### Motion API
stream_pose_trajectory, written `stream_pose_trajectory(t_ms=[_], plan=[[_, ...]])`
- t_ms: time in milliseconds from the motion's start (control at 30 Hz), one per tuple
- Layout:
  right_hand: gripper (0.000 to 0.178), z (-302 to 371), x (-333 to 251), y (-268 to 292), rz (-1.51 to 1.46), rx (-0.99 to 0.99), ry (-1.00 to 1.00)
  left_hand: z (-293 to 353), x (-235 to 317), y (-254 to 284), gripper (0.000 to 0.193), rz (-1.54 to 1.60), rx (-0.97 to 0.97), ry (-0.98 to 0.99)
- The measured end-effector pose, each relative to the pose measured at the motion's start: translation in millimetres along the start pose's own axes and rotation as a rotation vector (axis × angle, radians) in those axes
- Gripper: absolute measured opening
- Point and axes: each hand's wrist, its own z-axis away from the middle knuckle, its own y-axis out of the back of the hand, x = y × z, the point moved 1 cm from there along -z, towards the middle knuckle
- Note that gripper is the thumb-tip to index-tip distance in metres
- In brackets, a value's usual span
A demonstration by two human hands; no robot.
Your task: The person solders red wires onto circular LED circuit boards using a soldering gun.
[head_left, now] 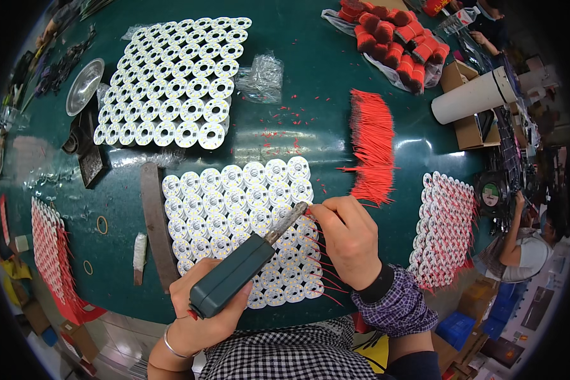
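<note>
Her left hand (199, 310) grips a soldering iron (247, 263), tip at 1 o'clock over white discs (234, 209); the right hand (348, 237) pinches a red wire (320, 244).

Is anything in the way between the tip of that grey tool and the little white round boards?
Nothing visible is. The left hand grips the soldering iron, whose tip sits right over the grid of white round boards. The right hand rests beside the tip, holding a thin red wire there, not blocking it.
</note>
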Motion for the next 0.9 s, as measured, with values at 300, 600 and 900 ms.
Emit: stream_pose_trajectory(t_ms=[300,600,900], plan=[[0.026,-0.3,-2.5,0.8,0.008,0.001,0.018,-0.7,-4.2,-1.4,0.014,-0.048,0.013,-0.113],[0.025,-1.5,-2.2,2.1,0.046,-0.006,0.026,12.0,-7.6,8.3,0.021,0.022,0.104,-0.024],[0.025,-33.6,-10.7,34.1,0.053,0.024,0.005,10.9,16.2,23.7,0.028,0.103,0.266,0.004]])
